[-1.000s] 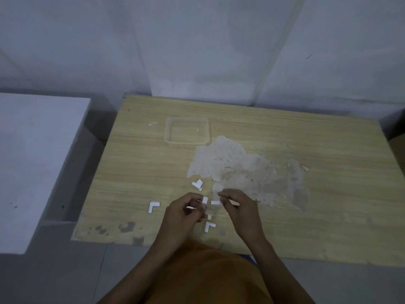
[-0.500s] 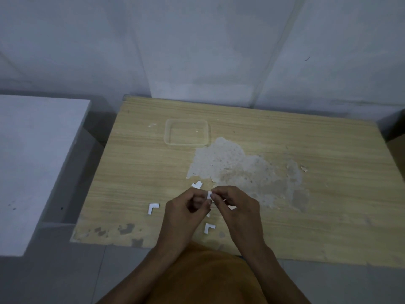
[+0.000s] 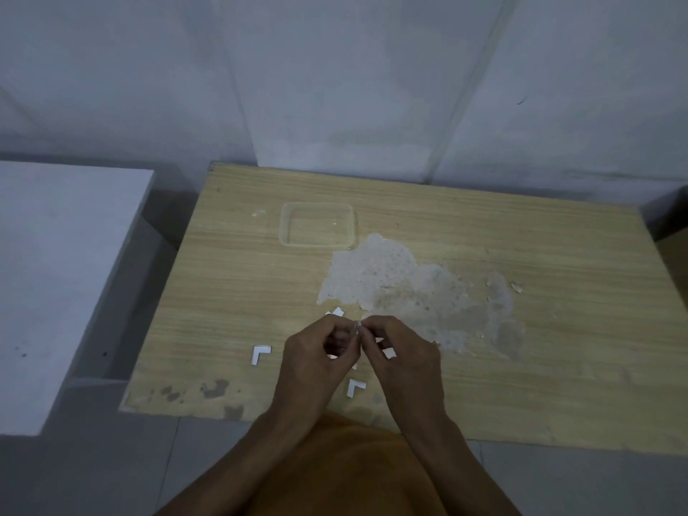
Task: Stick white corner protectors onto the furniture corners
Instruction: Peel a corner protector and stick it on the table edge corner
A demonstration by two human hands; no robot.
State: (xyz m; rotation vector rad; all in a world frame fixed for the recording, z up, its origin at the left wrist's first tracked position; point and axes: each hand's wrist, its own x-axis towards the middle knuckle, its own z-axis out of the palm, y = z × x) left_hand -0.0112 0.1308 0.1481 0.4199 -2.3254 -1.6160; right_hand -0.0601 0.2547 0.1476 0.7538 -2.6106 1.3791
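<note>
Above the near middle of the wooden table (image 3: 521,385), my left hand (image 3: 316,359) and my right hand (image 3: 402,359) meet fingertip to fingertip. Both pinch one small white corner protector (image 3: 357,327), mostly hidden between the fingers. Loose white L-shaped protectors lie on the table: one to the left (image 3: 260,354), one below my hands (image 3: 355,387), one just beyond them (image 3: 336,312). More white pieces (image 3: 388,352) show under my right hand.
A clear plastic container (image 3: 317,225) stands at the back of the table, next to a large patch of peeled veneer (image 3: 402,284). A white surface (image 3: 56,273) sits to the left across a gap. A wall rises right behind the table.
My hands have come closer together and lifted slightly away from me, bringing the small white piece up between both sets of fingertips. The loose protectors on the table have not moved.
</note>
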